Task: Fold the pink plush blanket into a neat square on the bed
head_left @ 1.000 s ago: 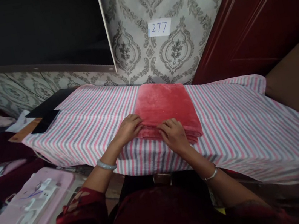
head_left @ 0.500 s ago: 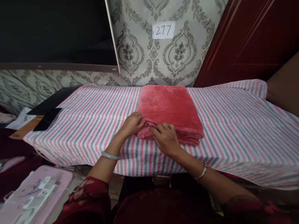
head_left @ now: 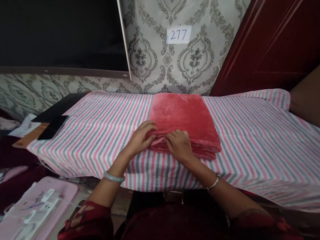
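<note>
A red plush blanket [head_left: 188,115], folded into a thick square, lies on the striped cloth with its layered edge towards me. My left hand [head_left: 142,137] is at its near left corner, fingers over the top and thumb lower down, with the edge between them. Just to the right, my right hand [head_left: 180,145] has its fingers curled onto the same front edge and grips it. Part of the folds between the two hands is bunched, and my fingers hide some of it.
Pink, grey and white striped cloth [head_left: 261,140] covers the table. A black phone [head_left: 53,128] lies at its left end. Lower left, a white power strip [head_left: 37,222] rests on a pink box lid [head_left: 13,216]. A large screen [head_left: 41,33] hangs behind, and a dark red door [head_left: 280,30] stands right.
My left hand has shifted slightly left and its fingers have spread more at the blanket's corner. My right hand stays on the front edge. The view has tilted slightly.
</note>
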A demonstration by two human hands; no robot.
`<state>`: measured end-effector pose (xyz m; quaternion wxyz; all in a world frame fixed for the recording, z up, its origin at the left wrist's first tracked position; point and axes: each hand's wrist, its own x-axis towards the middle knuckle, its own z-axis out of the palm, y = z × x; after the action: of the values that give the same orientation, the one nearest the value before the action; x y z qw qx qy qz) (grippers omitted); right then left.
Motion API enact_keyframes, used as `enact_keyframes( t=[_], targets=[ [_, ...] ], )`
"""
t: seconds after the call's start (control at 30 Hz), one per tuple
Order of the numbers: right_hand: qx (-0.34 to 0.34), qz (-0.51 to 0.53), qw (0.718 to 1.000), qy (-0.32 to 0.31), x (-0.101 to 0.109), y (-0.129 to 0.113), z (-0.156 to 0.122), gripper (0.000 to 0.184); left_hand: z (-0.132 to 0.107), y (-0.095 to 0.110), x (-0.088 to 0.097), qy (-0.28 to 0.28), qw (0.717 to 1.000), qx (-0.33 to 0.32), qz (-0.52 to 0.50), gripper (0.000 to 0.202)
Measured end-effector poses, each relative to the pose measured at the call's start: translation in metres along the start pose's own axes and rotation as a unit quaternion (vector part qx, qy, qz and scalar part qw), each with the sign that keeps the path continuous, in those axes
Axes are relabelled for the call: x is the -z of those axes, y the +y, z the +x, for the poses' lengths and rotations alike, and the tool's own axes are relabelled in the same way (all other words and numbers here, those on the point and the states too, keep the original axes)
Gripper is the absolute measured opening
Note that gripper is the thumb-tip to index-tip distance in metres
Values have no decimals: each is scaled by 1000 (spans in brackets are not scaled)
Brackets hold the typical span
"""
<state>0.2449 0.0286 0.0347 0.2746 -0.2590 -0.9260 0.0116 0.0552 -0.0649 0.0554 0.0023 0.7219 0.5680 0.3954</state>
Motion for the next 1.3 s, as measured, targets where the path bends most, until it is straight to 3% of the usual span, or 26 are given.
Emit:
enact_keyframes(
  t=[0.13,0.27,0.43,0.67,0.83,1.07,1.3],
  targets=[
    [5,10,1000,-2,-1,2,-1,19,-26,15,-4,10,1000,-9,22,18],
    [4,14,1000,-2,-1,3,-2,20,-37,12,-18,32,996,34,71,22],
    [10,6,1000,-11,4,3,-1,25,-32,7,-26,58,986,88,127,26],
    [20,-20,999,-24,11,5,-2,25,-30,15,-30,98,974,117,167,27],
    [28,-9,1000,-4,13,5,-13,37,-27,13,-35,114,967,135,182,31],
    [133,39,988,62,-6,-10,-47,49,-26,12,-38,121,964,149,187,29],
    [97,13,995,22,-17,-18,-40,52,-23,13,-35,114,965,154,181,19]
  ],
)
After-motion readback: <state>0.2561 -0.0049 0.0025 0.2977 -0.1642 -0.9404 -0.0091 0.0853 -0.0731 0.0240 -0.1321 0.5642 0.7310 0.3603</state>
